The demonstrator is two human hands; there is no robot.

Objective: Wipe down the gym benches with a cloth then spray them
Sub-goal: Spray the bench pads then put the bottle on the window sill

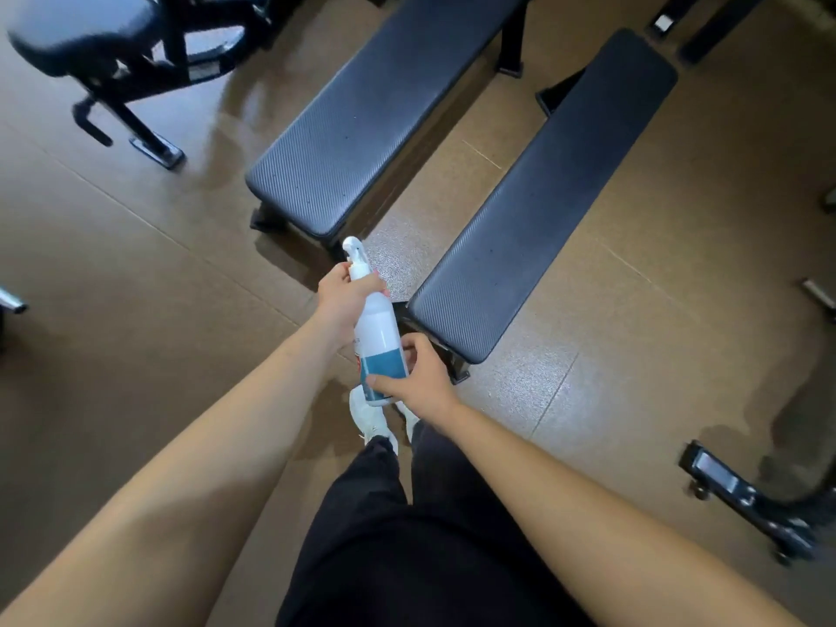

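Two flat benches stand side by side on the floor (113, 273), both running from near toward the far right. The left bench (380, 106) sits farther away; the right bench (543, 196) reaches nearer, its near end just beside the person's hands. A strip of floor lies between them. The spray bottle (377, 328) is held upright in front of the person, before the gap between the benches, with the left hand (344, 296) around its neck and the right hand (425, 373) at its base. Below the bottle are the person's shoes (368, 414). An exercise machine (135, 61) stands at far left, and another machine's base (746, 500) lies at near right.
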